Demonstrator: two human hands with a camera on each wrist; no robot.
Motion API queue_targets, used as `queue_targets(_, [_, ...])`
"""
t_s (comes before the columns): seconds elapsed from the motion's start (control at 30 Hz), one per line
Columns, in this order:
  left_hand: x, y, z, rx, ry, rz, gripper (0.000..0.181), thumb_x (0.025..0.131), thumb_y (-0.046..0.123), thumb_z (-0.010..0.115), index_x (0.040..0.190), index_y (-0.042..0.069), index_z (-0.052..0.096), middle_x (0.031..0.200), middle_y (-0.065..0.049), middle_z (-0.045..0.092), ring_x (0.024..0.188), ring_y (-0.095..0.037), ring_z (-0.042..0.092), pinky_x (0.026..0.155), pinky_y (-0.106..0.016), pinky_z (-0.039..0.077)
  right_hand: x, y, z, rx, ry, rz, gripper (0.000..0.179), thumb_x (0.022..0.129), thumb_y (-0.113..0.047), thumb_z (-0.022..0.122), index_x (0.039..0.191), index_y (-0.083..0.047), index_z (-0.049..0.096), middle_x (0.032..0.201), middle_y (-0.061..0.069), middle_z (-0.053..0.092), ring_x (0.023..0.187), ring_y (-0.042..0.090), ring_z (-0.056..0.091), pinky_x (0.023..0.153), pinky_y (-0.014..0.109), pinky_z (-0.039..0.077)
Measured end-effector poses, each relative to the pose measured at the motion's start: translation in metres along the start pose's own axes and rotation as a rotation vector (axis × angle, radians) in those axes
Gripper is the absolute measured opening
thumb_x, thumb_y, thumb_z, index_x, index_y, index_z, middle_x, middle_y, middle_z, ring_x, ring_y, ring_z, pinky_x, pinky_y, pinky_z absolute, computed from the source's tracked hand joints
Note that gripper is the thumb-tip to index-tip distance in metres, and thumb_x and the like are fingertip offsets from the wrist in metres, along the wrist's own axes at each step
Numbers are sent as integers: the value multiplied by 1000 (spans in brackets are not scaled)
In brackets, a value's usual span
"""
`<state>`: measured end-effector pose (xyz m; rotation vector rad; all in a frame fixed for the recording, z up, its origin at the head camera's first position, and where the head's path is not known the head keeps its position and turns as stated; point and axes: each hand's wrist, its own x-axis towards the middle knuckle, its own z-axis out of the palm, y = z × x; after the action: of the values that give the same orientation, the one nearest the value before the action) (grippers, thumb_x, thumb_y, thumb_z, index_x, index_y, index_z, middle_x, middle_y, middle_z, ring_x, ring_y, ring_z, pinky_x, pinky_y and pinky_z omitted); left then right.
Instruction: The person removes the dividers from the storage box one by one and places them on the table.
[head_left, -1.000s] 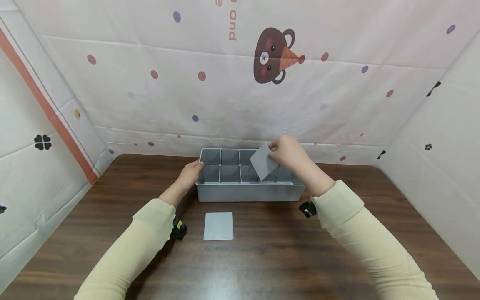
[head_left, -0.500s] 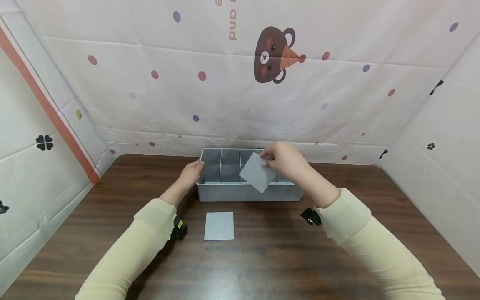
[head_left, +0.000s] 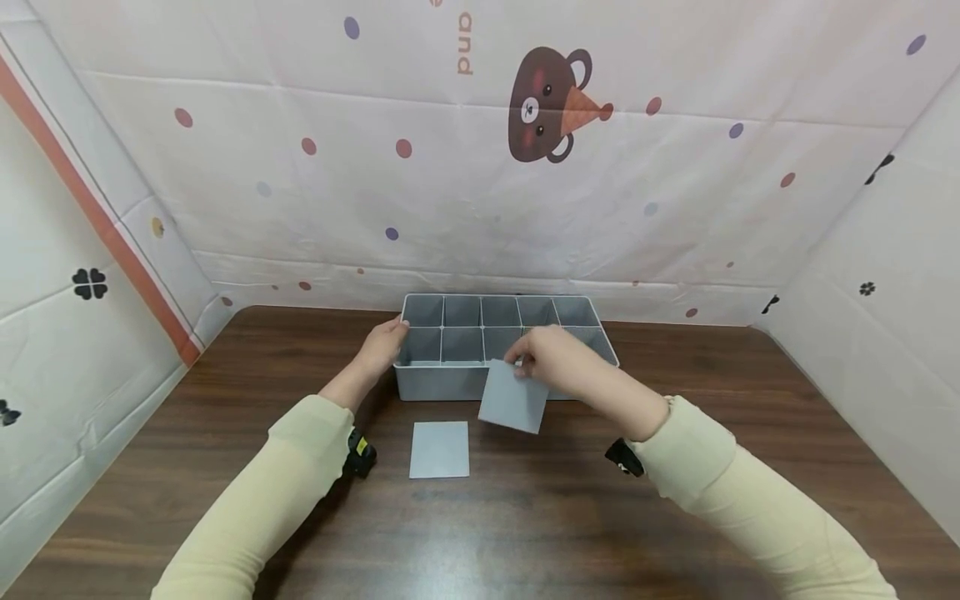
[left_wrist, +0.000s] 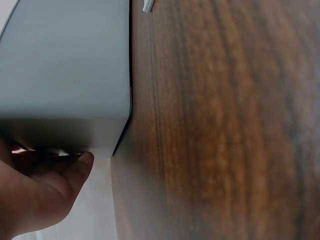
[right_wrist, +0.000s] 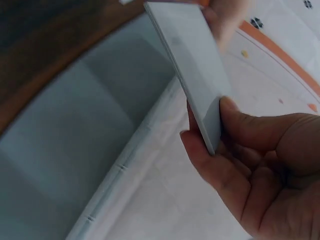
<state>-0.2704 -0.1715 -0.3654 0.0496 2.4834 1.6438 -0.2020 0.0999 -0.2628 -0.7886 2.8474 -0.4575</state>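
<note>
A grey storage box (head_left: 442, 383) with two rows of compartments stands at the back of the table. My left hand (head_left: 382, 343) grips its left end, thumb over the rim. In the left wrist view that hand (left_wrist: 47, 192) shows at the box's end wall (left_wrist: 65, 60), partly hidden. Between thumb and fingers, my right hand (head_left: 551, 358) pinches a thin grey square panel (head_left: 513, 398) by its upper edge, tilted in front of the box. The right wrist view shows the panel (right_wrist: 192, 60) edge-on. A second grey square panel (head_left: 439, 450) lies flat on the table, left of the held one.
The brown wooden table (head_left: 525, 533) reaches back to a patterned cloth wall (head_left: 450, 192). More cloth closes off the left and right sides. Dark wrist devices (head_left: 362, 454) sit below both sleeves.
My right hand has brought the panel out from over the box's compartments, toward me and slightly left, and down in front of the box. My left hand stays on the box end.
</note>
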Motion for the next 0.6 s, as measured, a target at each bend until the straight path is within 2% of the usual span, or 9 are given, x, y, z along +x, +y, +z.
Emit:
queue_targets(0.23, [0, 0, 0, -4, 1, -18, 57, 114, 25, 24, 161, -6, 15, 171, -21, 14, 161, -37, 13, 132, -52, 16, 3, 1, 26, 3, -96, -68, 22, 93, 1, 70, 113, 0, 77, 115, 14, 78, 103, 24, 74, 86, 33, 62])
queue_targets(0.47, [0, 0, 0, -7, 3, -27, 57, 114, 26, 24, 161, -5, 15, 172, -21, 14, 161, -37, 13, 132, -52, 17, 8, 3, 41, -5, -157, -81, 21, 93, 1, 70, 112, -1, 79, 112, 11, 79, 94, 14, 69, 80, 26, 57])
queue_targets(0.6, [0, 0, 0, -22, 0, -26, 57, 114, 25, 24, 161, -5, 15, 172, -21, 14, 161, -37, 14, 132, -52, 18, 10, 6, 48, 15, -179, -86, 21, 94, 2, 68, 112, 1, 78, 112, 12, 78, 92, 12, 66, 76, 24, 55])
